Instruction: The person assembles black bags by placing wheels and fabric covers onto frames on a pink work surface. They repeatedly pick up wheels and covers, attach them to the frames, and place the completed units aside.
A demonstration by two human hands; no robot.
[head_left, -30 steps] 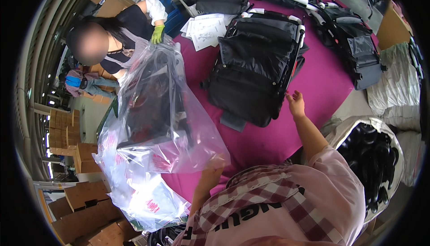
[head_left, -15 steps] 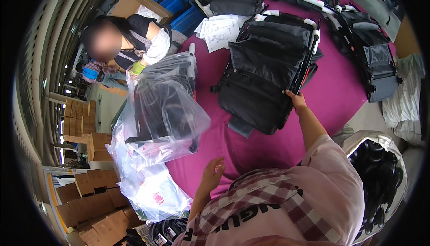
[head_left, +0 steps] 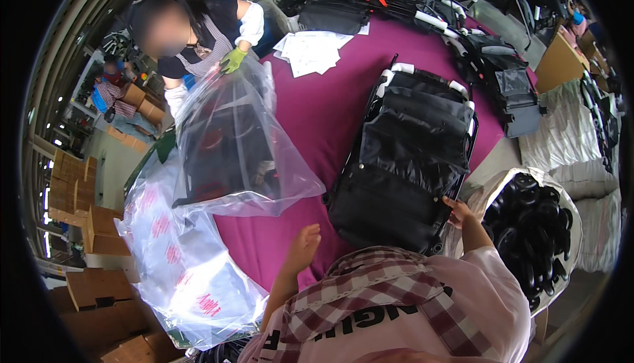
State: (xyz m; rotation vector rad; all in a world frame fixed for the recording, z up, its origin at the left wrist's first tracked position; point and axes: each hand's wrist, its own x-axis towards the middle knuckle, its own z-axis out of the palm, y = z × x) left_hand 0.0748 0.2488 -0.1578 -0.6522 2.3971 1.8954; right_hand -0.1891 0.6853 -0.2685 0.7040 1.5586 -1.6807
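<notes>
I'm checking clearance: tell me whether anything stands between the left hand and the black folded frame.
Nothing visible does; only bare purple tabletop shows between the left hand and the black folded frame.

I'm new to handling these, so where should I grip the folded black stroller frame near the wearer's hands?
Probably by both long side edges toward the near end: right hand from the right, where it touches the edge, left hand from the left. The folded black stroller frame lies flat, a straight dark tube runs along its right side, and its wrinkled fabric looks slack.
</notes>
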